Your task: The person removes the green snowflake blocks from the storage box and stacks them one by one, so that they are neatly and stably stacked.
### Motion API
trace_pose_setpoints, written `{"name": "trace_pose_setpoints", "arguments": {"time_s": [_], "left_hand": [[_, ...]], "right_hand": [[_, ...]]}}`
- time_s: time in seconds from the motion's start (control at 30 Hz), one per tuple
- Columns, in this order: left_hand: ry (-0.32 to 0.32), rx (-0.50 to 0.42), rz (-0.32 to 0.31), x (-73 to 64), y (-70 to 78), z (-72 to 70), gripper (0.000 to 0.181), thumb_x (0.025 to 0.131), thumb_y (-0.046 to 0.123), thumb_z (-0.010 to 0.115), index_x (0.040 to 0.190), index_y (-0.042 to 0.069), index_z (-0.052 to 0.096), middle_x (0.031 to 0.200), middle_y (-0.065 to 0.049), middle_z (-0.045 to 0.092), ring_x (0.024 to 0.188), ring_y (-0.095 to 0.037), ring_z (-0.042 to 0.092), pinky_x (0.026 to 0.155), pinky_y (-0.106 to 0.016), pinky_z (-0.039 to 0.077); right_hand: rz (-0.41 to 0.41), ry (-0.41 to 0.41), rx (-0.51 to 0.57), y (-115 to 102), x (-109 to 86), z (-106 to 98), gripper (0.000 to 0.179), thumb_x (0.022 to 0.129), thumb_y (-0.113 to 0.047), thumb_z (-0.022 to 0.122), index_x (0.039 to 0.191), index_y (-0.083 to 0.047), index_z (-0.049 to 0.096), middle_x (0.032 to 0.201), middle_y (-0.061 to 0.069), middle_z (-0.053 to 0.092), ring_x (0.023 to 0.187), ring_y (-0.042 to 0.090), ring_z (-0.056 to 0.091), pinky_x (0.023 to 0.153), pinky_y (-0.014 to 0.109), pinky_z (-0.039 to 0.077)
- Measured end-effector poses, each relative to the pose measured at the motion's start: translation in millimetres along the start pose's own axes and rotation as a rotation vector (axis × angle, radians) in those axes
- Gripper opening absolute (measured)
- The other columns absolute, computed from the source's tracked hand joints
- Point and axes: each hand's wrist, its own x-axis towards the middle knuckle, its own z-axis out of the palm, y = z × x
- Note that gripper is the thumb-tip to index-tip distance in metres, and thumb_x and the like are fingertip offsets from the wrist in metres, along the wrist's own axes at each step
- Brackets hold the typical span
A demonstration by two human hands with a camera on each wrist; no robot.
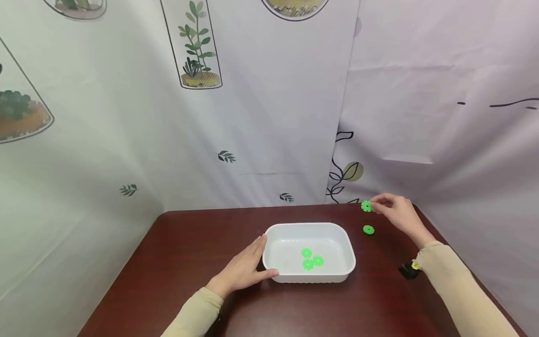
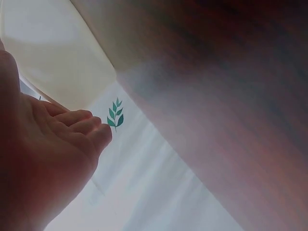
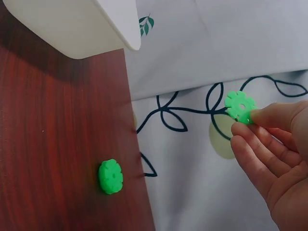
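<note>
My right hand point(image 1: 397, 213) pinches a green interlocking disc point(image 1: 366, 206) between thumb and fingertips, above the table's far right part. In the right wrist view the disc point(image 3: 240, 107) shows a notched rim and a small centre hole. Below it on the table lie more green discs point(image 1: 368, 230), seemingly stacked, since the pile point(image 3: 111, 176) looks thick in that view. My left hand point(image 1: 244, 267) rests against the left side of a white rectangular dish point(image 1: 309, 278), its fingers extended and thumb at the near rim. Three green discs point(image 1: 308, 264) lie inside the dish.
A dark reddish-brown table point(image 1: 189, 252) carries everything. Near the right sleeve is a small black object point(image 1: 408, 270), its kind unclear. A pale cloth with printed plants point(image 1: 261, 117) hangs behind the table and along its sides.
</note>
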Motion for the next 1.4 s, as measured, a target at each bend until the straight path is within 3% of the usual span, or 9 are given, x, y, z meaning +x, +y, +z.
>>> {"name": "trace_pose_setpoints", "arguments": {"time_s": [0.27,0.53,0.73,0.87,1.13,1.4], "left_hand": [[0.006,0.013,0.030,1.8,0.0,-5.2,0.105,0.091,0.072,0.055,0.158,-0.004,0.024,0.162,-0.020,0.028,0.151,-0.031,0.025,0.116,-0.046,0.033],[0.009,0.040,0.048,4.4,-1.4,-8.5,0.106,0.092,0.071,0.053,0.157,-0.006,0.023,0.163,-0.021,0.025,0.151,-0.033,0.022,0.118,-0.045,0.029],[0.018,0.063,0.062,1.3,-3.5,-7.0,0.105,0.093,0.071,0.052,0.156,-0.008,0.023,0.162,-0.024,0.025,0.151,-0.036,0.022,0.118,-0.048,0.027],[0.017,0.079,0.059,1.3,-2.8,-7.4,0.105,0.093,0.072,0.050,0.156,-0.008,0.023,0.162,-0.024,0.024,0.151,-0.035,0.021,0.118,-0.047,0.028],[0.010,0.091,0.058,3.6,-0.6,-4.0,0.106,0.093,0.073,0.049,0.156,-0.008,0.023,0.162,-0.025,0.024,0.152,-0.034,0.020,0.118,-0.045,0.028],[0.008,0.083,0.056,1.3,0.4,-0.1,0.105,0.093,0.073,0.048,0.156,-0.008,0.023,0.163,-0.023,0.024,0.151,-0.034,0.022,0.118,-0.044,0.027]], "right_hand": [[0.079,-0.009,0.084,15,-5.0,3,0.034,0.099,-0.032,0.066,0.115,-0.003,0.071,0.097,0.011,0.076,0.088,0.023,0.073,0.074,0.025,0.051],[0.142,-0.047,0.183,24,-7.4,6,0.037,0.101,-0.028,0.064,0.121,0.004,0.067,0.107,0.018,0.074,0.089,0.019,0.074,0.084,0.037,0.056],[0.163,-0.066,0.246,28,-10.6,11,0.039,0.102,-0.026,0.063,0.122,0.007,0.065,0.107,0.020,0.072,0.083,0.006,0.072,0.080,0.027,0.057],[0.175,-0.066,0.271,30,-12.2,12,0.041,0.102,-0.027,0.063,0.124,0.008,0.065,0.108,0.021,0.072,0.084,0.007,0.072,0.082,0.031,0.058],[0.206,-0.064,0.279,38,-13.3,16,0.040,0.102,-0.022,0.063,0.124,0.011,0.064,0.104,0.020,0.073,0.089,0.024,0.075,0.083,0.035,0.058],[0.225,-0.076,0.306,50,-18.1,22,0.038,0.101,-0.016,0.062,0.123,0.016,0.062,0.103,0.023,0.073,0.087,0.024,0.075,0.081,0.039,0.059]]}}
